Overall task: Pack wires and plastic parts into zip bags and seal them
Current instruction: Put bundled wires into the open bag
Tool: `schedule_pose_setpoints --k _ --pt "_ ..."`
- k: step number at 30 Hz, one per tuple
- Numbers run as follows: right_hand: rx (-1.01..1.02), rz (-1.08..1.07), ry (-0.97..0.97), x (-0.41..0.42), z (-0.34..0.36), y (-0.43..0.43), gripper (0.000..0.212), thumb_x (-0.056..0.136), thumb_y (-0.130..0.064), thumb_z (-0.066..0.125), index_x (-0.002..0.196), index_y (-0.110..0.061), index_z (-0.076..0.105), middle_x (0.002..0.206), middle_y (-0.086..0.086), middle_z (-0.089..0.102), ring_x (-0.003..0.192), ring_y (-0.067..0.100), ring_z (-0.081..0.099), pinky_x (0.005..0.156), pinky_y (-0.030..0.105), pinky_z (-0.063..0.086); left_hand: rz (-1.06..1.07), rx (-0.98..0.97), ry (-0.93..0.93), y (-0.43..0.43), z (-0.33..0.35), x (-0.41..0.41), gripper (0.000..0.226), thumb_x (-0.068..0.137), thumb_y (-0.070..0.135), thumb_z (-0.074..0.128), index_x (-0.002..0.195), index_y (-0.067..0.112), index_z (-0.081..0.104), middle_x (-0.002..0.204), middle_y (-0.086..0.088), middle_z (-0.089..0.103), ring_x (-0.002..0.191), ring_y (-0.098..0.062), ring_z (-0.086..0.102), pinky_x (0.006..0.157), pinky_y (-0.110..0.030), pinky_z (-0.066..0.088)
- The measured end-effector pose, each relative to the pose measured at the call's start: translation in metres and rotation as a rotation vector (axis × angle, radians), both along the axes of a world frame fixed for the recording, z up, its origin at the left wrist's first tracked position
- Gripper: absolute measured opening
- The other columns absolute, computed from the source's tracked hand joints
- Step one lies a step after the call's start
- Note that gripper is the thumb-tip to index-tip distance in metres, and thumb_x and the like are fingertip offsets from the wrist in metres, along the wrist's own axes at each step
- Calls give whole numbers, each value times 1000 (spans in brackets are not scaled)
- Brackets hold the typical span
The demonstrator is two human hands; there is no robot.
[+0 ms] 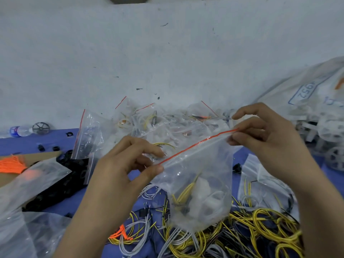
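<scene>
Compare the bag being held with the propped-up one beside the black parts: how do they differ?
The held bag hangs from the left hand and right hand, which pinch its red strip; the other bag rests untouched. The held bag shows yellow wire and white parts; the other bag's contents are unclear. Both are clear plastic with a red strip.

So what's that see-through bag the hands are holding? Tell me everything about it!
The zip bag is clear, crinkly plastic with a red strip along its top. That top is pulled taut and slanted, lower on the left. The left hand pinches one end, the right hand the other. Inside, at the bottom, sit yellow wires and white plastic parts. It hangs over loose wires. Whether the zip is fully shut cannot be told.
</scene>
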State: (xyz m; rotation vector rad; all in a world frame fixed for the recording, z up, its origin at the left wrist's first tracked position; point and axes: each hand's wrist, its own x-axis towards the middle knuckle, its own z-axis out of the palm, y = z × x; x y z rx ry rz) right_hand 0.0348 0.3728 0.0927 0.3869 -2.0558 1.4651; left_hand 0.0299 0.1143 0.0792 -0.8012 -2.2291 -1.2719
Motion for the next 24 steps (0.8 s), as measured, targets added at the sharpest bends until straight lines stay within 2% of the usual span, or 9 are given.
schedule_pose_setpoints --k 2,4,6,10,15,17,18,21,24 --pt "-33 18 -12 0 1 1 40 83 10 60 86 -30 61 78 13 63 73 17 72 73 22 56 0 -26 -96 -1 -2 -1 25 63 45 73 86 37 68 83 14 63 71 -10 62 65 -17 47" --pt "-46 22 -9 0 0 2 39 83 11 61 86 -28 62 77 14 62 72 18 72 70 18 55 40 -99 -105 -3 -5 -3 25 66 47 80 84 38 65 70 12 64 65 -10 59 64 -23 46" --pt "-48 26 -4 -1 0 3 41 82 11 61 86 -29 62 77 14 62 71 18 72 71 18 54 78 -112 -101 -4 -7 -5 17 72 47 77 78 35 65 61 5 62 59 -14 54 61 -26 42" --pt "-39 43 4 -3 -2 6 42 82 10 61 88 -31 63 75 11 65 73 20 72 73 22 56 107 -105 -89 -8 -5 -4 34 65 62 66 76 30 63 59 0 61 56 -18 53 61 -31 42" --pt "-82 35 14 -7 -4 10 39 82 11 60 91 -26 63 71 5 65 71 20 71 72 20 55 129 -22 -53 -3 -1 -1 11 79 44 62 87 36 59 75 10 64 71 -11 59 62 -20 45" --pt "-105 54 -2 -7 -5 12 40 81 12 61 90 -27 64 70 5 64 71 20 71 71 19 54 127 -27 -48 0 -1 -1 6 80 39 61 83 34 60 79 11 62 71 -7 57 61 -11 42" --pt "-123 72 -16 -7 -5 13 40 81 12 61 89 -27 65 70 7 64 72 21 72 70 18 54 130 -27 -58 0 -1 0 12 84 41 65 78 32 61 79 12 61 69 -5 56 60 -9 40" --pt "-168 130 -55 -6 -5 16 34 74 3 67 88 -28 68 70 8 65 74 22 72 73 19 54 103 -10 -171 0 -2 0 13 85 29 60 73 30 57 66 7 64 52 -5 52 50 -13 39" --pt "-207 142 -71 -7 -6 17 26 66 -12 69 87 -28 70 69 7 65 74 21 72 74 19 54 -34 208 -372 4 -3 -1 10 89 7 57 79 7 56 62 -13 66 49 -16 62 49 -22 49"
